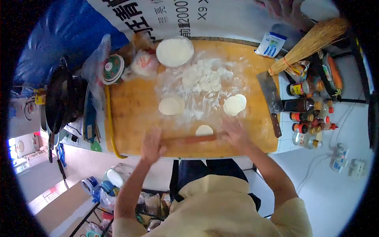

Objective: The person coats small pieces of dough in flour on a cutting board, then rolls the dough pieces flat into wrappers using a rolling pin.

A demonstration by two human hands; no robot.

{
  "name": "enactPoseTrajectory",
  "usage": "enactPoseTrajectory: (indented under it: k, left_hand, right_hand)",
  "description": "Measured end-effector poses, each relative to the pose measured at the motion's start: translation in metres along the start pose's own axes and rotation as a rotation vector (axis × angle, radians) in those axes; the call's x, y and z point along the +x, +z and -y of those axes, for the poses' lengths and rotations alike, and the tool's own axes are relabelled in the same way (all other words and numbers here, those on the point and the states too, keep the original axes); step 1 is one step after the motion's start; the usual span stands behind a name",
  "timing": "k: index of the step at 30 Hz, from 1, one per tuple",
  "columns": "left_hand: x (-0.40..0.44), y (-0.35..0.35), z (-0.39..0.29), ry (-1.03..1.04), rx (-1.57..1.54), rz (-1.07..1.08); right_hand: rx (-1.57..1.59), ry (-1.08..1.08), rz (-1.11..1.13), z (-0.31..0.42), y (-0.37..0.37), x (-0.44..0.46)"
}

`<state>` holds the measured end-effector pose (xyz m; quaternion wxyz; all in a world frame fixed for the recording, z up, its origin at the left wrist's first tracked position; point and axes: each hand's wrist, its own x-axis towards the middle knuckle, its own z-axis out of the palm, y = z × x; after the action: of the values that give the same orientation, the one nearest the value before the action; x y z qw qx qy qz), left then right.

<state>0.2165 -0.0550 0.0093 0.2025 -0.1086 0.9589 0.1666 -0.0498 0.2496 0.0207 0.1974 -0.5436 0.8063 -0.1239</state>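
A wooden rolling pin (189, 140) lies across the lower part of the floured wooden board, over the near edge of a round dough wrapper (204, 130). My left hand (152, 146) is closed over its left end. At the other end my right hand (236, 135) holds the pin, its fingers slightly blurred. Stacks of flat wrappers lie beyond: one stack (171, 106) to the left, another stack (235, 105) just past my right hand. Farther back is a floury heap of small dough pieces (203, 75).
A bowl of flour (175, 52) stands at the board's (134, 118) back edge, near a bagged white lump (145, 64). A cleaver (270, 98) lies along the right side, by a straw brush (312, 45) and several sauce bottles (302, 104). A wok (59, 98) is far left.
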Motion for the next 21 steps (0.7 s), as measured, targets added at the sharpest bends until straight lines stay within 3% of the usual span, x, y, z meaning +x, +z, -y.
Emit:
enactPoseTrajectory:
  k: [2,5,6,8,9,11,12,14,17,18,20,21]
  left_hand:
    - [0.051,-0.017,0.015,-0.136,0.112,-0.337]
    - [0.065,-0.032,0.009,-0.106,0.148,-0.493]
    - [0.049,-0.027,0.006,-0.102,0.152,-0.493]
    - [0.004,-0.011,-0.004,0.085,0.087,-0.299]
    - [0.004,-0.012,-0.004,0.083,0.09,-0.304]
    - [-0.001,-0.012,-0.005,-0.007,0.102,-0.001]
    - [0.01,-0.012,0.0,-0.008,0.099,0.008]
    - [0.056,-0.021,0.018,-0.079,0.06,-0.413]
    - [0.073,-0.037,0.018,-0.095,0.096,-0.505]
    - [0.062,-0.038,0.012,-0.097,0.097,-0.51]
    - [0.022,-0.032,-0.006,-0.096,0.217,-0.133]
    - [0.015,-0.023,-0.005,-0.098,0.218,-0.142]
  right_hand:
    - [-0.184,0.006,-0.095,-0.017,-0.011,0.045]
    - [-0.005,0.125,-0.291,-0.033,-0.013,0.06]
    - [-0.004,0.128,-0.295,-0.033,-0.006,0.046]
    - [-0.034,0.003,-0.099,-0.031,0.017,0.006]
    - [-0.037,-0.001,-0.104,-0.025,0.011,0.002]
    - [-0.015,-0.008,-0.079,-0.003,-0.004,-0.003]
    - [-0.008,-0.006,-0.072,-0.005,-0.002,0.009]
    - [-0.062,0.038,-0.219,-0.023,-0.006,0.048]
    - [-0.033,0.069,-0.225,-0.028,-0.018,0.055]
    - [-0.036,0.064,-0.228,-0.031,-0.008,0.044]
    - [-0.044,-0.051,-0.137,-0.033,0.026,0.004]
    - [-0.05,-0.056,-0.142,-0.028,0.021,0.0]
